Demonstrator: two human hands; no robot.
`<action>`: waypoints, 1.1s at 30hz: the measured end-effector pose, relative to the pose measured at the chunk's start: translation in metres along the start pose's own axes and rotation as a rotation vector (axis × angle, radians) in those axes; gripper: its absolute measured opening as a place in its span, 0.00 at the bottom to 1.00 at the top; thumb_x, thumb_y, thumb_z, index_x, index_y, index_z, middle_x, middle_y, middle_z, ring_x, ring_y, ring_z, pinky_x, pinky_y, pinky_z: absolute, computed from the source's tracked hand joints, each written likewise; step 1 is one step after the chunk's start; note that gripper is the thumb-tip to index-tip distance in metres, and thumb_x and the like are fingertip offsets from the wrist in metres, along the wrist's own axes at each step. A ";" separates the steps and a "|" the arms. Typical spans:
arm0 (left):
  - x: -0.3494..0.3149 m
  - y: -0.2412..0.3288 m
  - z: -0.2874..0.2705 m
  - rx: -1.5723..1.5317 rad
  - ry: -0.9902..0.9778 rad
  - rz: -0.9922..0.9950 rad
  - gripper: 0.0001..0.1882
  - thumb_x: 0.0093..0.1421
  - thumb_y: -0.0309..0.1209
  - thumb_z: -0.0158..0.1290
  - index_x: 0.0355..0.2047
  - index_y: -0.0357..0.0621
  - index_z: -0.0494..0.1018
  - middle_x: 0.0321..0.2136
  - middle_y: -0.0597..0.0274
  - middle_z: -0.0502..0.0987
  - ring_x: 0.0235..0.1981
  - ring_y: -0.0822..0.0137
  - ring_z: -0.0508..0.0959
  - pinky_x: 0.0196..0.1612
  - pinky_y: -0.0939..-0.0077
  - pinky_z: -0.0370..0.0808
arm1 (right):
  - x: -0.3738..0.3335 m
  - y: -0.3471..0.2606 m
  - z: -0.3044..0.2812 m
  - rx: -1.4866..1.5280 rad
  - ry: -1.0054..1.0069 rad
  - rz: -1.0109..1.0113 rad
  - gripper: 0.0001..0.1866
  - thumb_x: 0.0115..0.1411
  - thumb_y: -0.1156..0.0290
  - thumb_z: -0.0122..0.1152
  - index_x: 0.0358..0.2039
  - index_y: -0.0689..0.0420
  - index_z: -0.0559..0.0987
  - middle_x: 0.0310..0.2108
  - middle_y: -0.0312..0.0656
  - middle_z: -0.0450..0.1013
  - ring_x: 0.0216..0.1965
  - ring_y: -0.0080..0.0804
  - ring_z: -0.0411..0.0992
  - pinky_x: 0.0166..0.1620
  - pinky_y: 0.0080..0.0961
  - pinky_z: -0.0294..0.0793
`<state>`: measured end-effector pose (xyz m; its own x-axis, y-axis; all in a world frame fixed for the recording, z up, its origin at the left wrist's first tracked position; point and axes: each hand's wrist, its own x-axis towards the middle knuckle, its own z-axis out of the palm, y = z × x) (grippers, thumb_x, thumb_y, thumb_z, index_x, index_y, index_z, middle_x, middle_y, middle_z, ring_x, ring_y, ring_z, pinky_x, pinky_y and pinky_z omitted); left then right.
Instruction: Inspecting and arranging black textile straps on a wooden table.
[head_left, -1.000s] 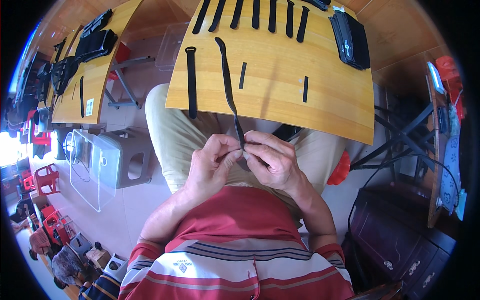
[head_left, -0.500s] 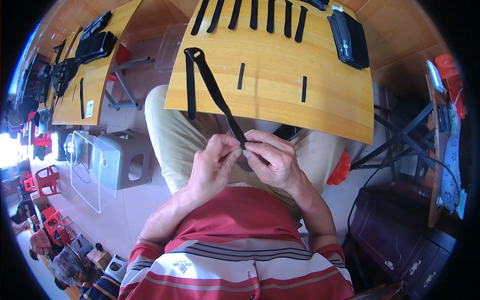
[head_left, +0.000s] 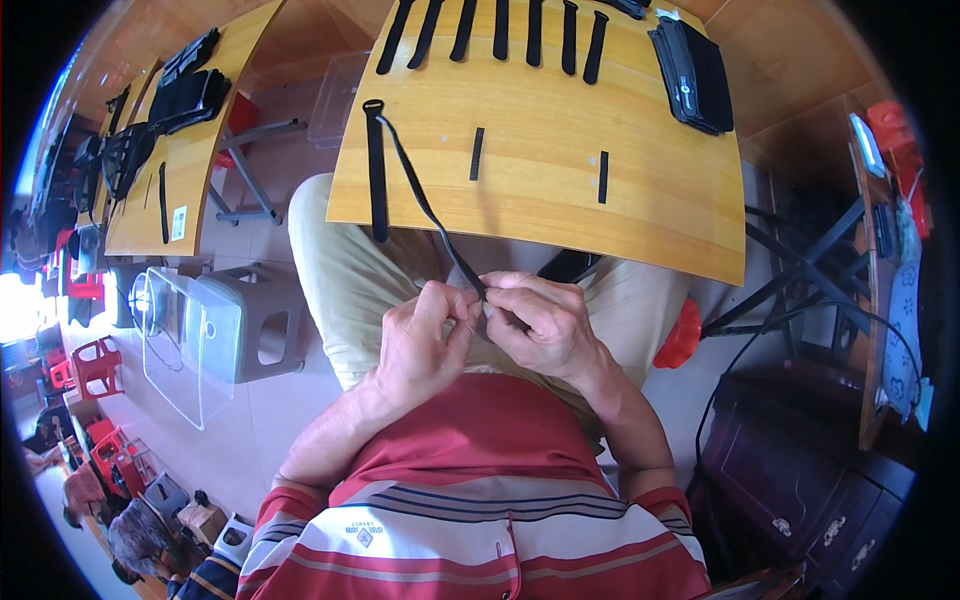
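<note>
The right hand (head_left: 540,318) pinches the near end of a black strap (head_left: 422,198) between thumb and fingers. The left hand (head_left: 425,338), fingers curled nearly closed, meets that end; its grip is unclear. The strap slants forward and left of both hands, over the table (head_left: 540,195).

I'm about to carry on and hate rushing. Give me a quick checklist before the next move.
1. Right hand pinching the held strap near its lower end: ok.
2. Left hand gripping it too: cannot tell; the fingertips meet beside it, contact too small to see.
3. Held strap straight: not ok; it bows.
4. Its far end apart from the lying strap: cannot tell; they meet in this view.
5. Two short strips apart from each other: ok.
</note>
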<state>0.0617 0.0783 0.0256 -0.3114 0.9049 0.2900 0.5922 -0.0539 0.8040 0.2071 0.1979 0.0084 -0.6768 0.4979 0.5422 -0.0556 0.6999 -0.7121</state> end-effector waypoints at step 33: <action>-0.007 0.001 0.005 0.045 -0.006 0.052 0.13 0.55 0.17 0.63 0.33 0.40 0.68 0.22 0.57 0.77 0.22 0.56 0.80 0.25 0.67 0.75 | -0.003 0.006 -0.014 0.056 -0.140 0.011 0.09 0.51 0.83 0.69 0.34 0.65 0.81 0.36 0.49 0.80 0.36 0.44 0.81 0.37 0.32 0.82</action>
<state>0.0684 0.0739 0.0211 -0.2750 0.9039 0.3275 0.6404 -0.0818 0.7637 0.2190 0.2073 0.0084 -0.7732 0.4263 0.4695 -0.0857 0.6633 -0.7435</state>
